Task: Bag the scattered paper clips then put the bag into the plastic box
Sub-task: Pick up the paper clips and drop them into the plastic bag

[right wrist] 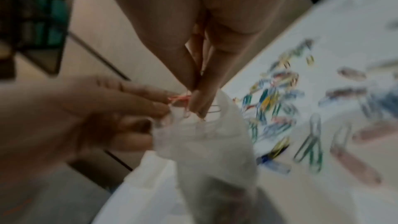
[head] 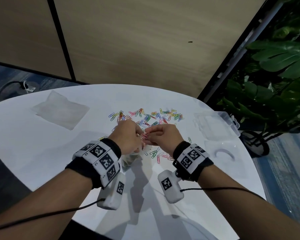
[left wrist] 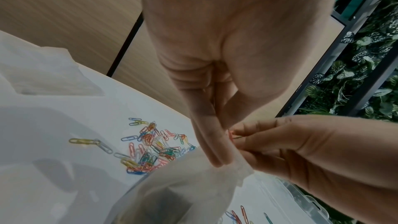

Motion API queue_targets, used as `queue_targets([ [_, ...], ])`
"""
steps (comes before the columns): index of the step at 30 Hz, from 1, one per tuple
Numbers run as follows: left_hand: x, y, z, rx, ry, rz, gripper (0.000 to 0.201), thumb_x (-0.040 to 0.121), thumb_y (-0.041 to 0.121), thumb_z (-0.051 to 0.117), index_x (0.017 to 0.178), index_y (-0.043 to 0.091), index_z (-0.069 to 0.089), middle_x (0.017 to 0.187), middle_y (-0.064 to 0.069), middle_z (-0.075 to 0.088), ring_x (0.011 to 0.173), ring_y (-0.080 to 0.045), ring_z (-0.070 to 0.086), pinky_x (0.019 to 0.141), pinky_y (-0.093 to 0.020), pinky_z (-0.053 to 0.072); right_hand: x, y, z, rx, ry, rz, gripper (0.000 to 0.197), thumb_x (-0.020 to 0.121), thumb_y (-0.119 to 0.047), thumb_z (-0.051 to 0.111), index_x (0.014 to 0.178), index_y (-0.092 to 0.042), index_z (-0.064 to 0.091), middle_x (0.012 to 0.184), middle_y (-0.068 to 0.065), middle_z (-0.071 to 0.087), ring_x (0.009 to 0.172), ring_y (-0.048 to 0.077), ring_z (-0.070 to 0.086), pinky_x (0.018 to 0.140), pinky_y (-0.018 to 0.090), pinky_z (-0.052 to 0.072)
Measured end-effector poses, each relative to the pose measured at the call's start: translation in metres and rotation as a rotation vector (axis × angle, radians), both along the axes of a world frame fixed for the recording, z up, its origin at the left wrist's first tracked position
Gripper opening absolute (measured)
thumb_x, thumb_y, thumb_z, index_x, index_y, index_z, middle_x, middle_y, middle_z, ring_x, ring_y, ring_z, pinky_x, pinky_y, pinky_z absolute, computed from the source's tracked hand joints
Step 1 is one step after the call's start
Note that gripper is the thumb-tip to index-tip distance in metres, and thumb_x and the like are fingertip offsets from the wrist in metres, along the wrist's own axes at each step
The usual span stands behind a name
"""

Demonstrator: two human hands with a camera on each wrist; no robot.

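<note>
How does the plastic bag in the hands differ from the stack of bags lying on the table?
The held bag hangs upright and crumpled from the left hand; the stack of bags lies flat on the table. The held bag's mouth is open at the fingers, with dark contents low inside; the stack looks unopened and untouched. Both are clear plastic.

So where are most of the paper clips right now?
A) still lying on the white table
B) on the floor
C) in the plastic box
A: the colourful paper clips are still spread over the white table, while the right hand pinches just a few pink ones at the mouth of the bag that the left hand holds.
</note>
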State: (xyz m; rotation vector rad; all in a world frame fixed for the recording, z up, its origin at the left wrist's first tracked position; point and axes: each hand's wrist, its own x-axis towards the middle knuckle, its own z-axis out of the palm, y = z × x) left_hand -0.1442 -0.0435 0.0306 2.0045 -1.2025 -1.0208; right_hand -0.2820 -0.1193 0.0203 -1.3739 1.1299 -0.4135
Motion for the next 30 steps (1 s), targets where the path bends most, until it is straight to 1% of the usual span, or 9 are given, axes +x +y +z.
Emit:
queue_targets([
  [3, 0.0, 0.0, 0.0, -0.02, -0.01, 0.007, 0.023, 0.091, 0.0, 0.059, 0.108, 0.005, 0.073, 0.093, -0.017, 0.075, 0.072, -0.027, 0.076, 0.076, -0.042, 0.064, 0.001, 0.003, -0.004, -0.273, 0.146, 0.021, 0.02, 0.075, 0.007, 0.072, 0.075, -0.012, 0.065, 0.067, 0.012, 0.071, 0.064, 0.029, 0.073, 0.07, 0.045, 0.062],
  [6, 0.001, 0.001, 0.001, -0.004, 0.005, 0.011, 0.023, 0.089, -0.002, 0.059, 0.108, 0.006, 0.071, 0.086, -0.016, 0.076, 0.066, -0.025, 0.076, 0.074, -0.042, 0.064, 0.001, 0.008, -0.005, -0.476, 0.228, 0.229, 0.017, 0.071, -0.007, 0.079, 0.069, -0.016, 0.065, 0.069, 0.006, 0.073, 0.067, 0.019, 0.073, 0.07, 0.036, 0.062],
  [9, 0.005, 0.001, 0.002, -0.009, -0.01, 0.026, 0.023, 0.089, -0.001, 0.059, 0.106, 0.006, 0.072, 0.082, -0.015, 0.076, 0.063, -0.023, 0.076, 0.075, -0.041, 0.064, -0.004, -0.004, 0.003, -0.349, 0.082, 0.331, 0.006, 0.08, -0.004, 0.075, 0.083, -0.008, 0.071, 0.084, 0.008, 0.075, 0.079, 0.018, 0.073, 0.076, 0.03, 0.061],
  [12, 0.011, 0.004, 0.004, -0.025, -0.005, 0.032, 0.025, 0.088, -0.005, 0.055, 0.097, 0.006, 0.076, 0.083, -0.016, 0.076, 0.064, -0.025, 0.076, 0.073, -0.041, 0.064, -0.026, -0.04, -0.001, -0.215, 0.001, 0.113, 0.007, 0.085, -0.002, 0.07, 0.091, -0.006, 0.071, 0.093, 0.012, 0.073, 0.084, 0.024, 0.07, 0.076, 0.034, 0.061],
  [15, 0.016, 0.008, 0.005, -0.017, -0.024, 0.029, 0.026, 0.089, -0.005, 0.054, 0.096, 0.007, 0.076, 0.086, -0.014, 0.075, 0.063, -0.026, 0.076, 0.074, -0.041, 0.064, -0.071, -0.086, -0.035, -0.47, 0.619, 0.163, 0.03, 0.094, -0.018, 0.059, 0.124, -0.019, 0.063, 0.134, 0.005, 0.06, 0.118, 0.024, 0.06, 0.102, 0.033, 0.047],
  [18, 0.02, 0.01, 0.007, -0.01, -0.033, 0.031, 0.028, 0.089, -0.004, 0.053, 0.102, 0.008, 0.074, 0.093, -0.011, 0.072, 0.063, -0.025, 0.076, 0.074, -0.04, 0.064, -0.114, -0.098, -0.063, -0.457, 0.998, 0.372, 0.052, 0.102, -0.02, 0.038, 0.152, -0.013, 0.026, 0.161, 0.009, 0.02, 0.147, 0.024, 0.025, 0.118, 0.033, 0.02],
  [21, 0.026, 0.012, 0.007, -0.003, -0.05, 0.033, 0.029, 0.089, -0.004, 0.052, 0.105, 0.008, 0.073, 0.102, -0.013, 0.071, 0.062, -0.025, 0.076, 0.073, -0.04, 0.064, -0.12, -0.086, -0.07, -0.408, 0.977, 0.412, 0.048, 0.104, -0.017, 0.03, 0.151, -0.01, 0.027, 0.162, 0.01, 0.017, 0.148, 0.026, 0.021, 0.119, 0.033, 0.016],
  [24, 0.03, 0.014, 0.008, 0.008, -0.044, 0.048, 0.029, 0.089, -0.004, 0.052, 0.108, 0.007, 0.071, 0.112, -0.017, 0.069, 0.062, -0.026, 0.076, 0.075, -0.04, 0.064, -0.098, -0.064, -0.069, -0.418, 0.949, 0.393, 0.051, 0.105, -0.031, 0.03, 0.15, -0.009, 0.03, 0.157, 0.012, 0.031, 0.142, 0.028, 0.033, 0.115, 0.034, 0.025],
  [30, 0.034, 0.023, 0.012, 0.024, -0.065, 0.034, 0.03, 0.09, -0.003, 0.05, 0.108, 0.009, 0.072, 0.092, -0.013, 0.073, 0.065, -0.026, 0.076, 0.078, -0.04, 0.063, -0.035, -0.018, -0.082, -0.37, 0.845, 0.49, 0.086, 0.095, -0.043, 0.053, 0.155, -0.012, 0.0, 0.159, 0.015, 0.024, 0.142, 0.029, 0.035, 0.115, 0.038, 0.031],
])
